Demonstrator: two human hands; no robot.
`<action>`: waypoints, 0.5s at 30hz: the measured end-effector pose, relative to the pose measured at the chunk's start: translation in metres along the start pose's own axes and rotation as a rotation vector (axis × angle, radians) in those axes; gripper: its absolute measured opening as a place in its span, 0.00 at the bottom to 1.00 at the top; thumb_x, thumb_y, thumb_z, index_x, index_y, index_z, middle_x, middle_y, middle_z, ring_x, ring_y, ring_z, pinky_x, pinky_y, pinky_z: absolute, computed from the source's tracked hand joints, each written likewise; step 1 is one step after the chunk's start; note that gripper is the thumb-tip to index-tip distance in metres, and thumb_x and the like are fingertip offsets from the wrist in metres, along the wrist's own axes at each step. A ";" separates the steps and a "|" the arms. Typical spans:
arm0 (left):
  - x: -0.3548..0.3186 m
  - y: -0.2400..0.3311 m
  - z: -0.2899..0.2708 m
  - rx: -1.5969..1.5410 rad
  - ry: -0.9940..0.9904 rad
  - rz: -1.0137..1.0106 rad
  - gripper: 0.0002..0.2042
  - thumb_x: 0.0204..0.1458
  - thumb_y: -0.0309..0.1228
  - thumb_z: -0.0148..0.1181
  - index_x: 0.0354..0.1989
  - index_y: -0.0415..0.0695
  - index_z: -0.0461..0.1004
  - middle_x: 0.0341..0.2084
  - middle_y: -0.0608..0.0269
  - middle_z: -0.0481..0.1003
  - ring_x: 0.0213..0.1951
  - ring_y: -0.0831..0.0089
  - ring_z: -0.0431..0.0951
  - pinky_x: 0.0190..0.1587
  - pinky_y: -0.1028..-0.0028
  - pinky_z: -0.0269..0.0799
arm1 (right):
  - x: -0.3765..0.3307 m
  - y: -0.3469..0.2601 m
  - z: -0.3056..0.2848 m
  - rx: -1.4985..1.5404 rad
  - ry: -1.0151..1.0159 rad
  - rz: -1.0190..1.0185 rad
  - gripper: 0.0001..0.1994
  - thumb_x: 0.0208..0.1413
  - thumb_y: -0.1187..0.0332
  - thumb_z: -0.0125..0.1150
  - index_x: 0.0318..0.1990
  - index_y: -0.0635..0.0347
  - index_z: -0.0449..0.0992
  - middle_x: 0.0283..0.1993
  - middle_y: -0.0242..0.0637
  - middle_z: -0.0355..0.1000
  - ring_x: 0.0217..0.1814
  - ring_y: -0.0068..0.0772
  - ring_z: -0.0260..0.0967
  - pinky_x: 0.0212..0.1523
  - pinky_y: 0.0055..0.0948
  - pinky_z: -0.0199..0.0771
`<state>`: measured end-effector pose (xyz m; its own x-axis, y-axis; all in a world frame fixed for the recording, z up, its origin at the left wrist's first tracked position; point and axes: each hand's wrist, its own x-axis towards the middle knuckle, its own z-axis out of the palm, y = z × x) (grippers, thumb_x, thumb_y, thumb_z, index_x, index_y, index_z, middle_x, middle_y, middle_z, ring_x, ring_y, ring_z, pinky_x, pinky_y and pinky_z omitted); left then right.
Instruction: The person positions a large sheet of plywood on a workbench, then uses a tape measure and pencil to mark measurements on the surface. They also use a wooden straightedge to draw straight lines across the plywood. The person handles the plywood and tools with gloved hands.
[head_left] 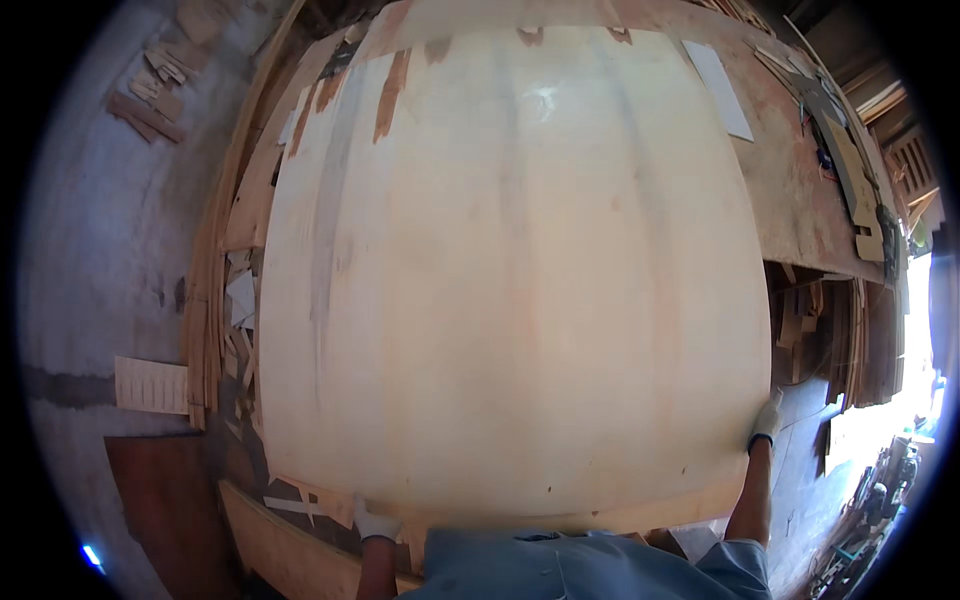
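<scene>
A large pale wood sheet (520, 300) fills the middle of the view, its far part lying over a reddish-brown desk (815, 205) and its near edge just in front of the person's body. The left hand (378, 523), gloved, is at the near edge toward the left corner; the right hand (767, 420), also gloved, is at the right edge near the near corner. The fingers are too small and partly hidden, so I cannot tell whether either one grips the sheet or only rests against it. With the hands on two different edges, an uneven push or lift could twist the sheet and turn it askew. Thin as it seems, it could bow or split if strained at one corner, especially along its grain. The brown gaps (392, 95) along the far edge look like torn or missing face wood, and catching there could lengthen the damage. Loose scraps (240, 300) beside the left edge and cut pieces (312, 502) by the near left corner could snag it or slip underneath, leaving it uneven.
</scene>
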<state>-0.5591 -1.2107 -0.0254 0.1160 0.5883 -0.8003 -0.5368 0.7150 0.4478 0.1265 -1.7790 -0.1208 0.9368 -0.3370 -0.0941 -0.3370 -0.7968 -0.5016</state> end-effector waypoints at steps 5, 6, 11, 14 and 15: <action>0.034 -0.007 0.047 0.098 0.125 0.074 0.25 0.65 0.49 0.49 0.64 0.47 0.67 0.62 0.57 0.69 0.62 0.57 0.69 0.65 0.57 0.66 | 0.015 -0.115 0.007 0.189 -0.049 0.203 0.41 0.68 0.37 0.39 0.33 0.74 0.81 0.23 0.44 0.75 0.26 0.38 0.71 0.32 0.43 0.70; 0.039 -0.009 0.099 0.031 0.153 0.065 0.25 0.66 0.49 0.47 0.64 0.47 0.68 0.61 0.57 0.70 0.61 0.57 0.70 0.64 0.57 0.67 | 0.023 -0.130 0.010 0.213 -0.060 0.172 0.40 0.68 0.37 0.40 0.34 0.74 0.81 0.24 0.44 0.76 0.26 0.39 0.72 0.33 0.43 0.71; 0.085 0.000 0.173 0.058 0.057 0.108 0.22 0.64 0.47 0.48 0.60 0.47 0.70 0.56 0.56 0.74 0.57 0.58 0.73 0.60 0.54 0.70 | 0.066 -0.190 0.032 0.198 0.055 0.072 0.36 0.68 0.40 0.42 0.35 0.70 0.82 0.27 0.42 0.77 0.29 0.36 0.72 0.35 0.40 0.70; 0.128 0.016 0.165 0.098 -0.051 0.146 0.21 0.62 0.44 0.49 0.58 0.45 0.71 0.53 0.56 0.75 0.55 0.57 0.75 0.60 0.54 0.71 | 0.075 -0.257 0.041 0.173 -0.047 0.036 0.34 0.68 0.41 0.44 0.36 0.68 0.83 0.27 0.40 0.76 0.30 0.33 0.71 0.37 0.36 0.70; 0.133 0.017 0.180 0.076 -0.068 0.155 0.20 0.62 0.42 0.49 0.56 0.45 0.71 0.52 0.55 0.75 0.55 0.57 0.75 0.60 0.53 0.70 | 0.076 -0.269 0.042 0.185 -0.094 0.023 0.34 0.68 0.41 0.45 0.37 0.68 0.83 0.27 0.40 0.76 0.30 0.32 0.71 0.37 0.35 0.71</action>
<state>-0.4021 -1.0524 -0.0522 0.0945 0.7157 -0.6920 -0.4878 0.6392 0.5945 0.2920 -1.5691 -0.0285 0.9367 -0.2988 -0.1826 -0.3434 -0.6811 -0.6466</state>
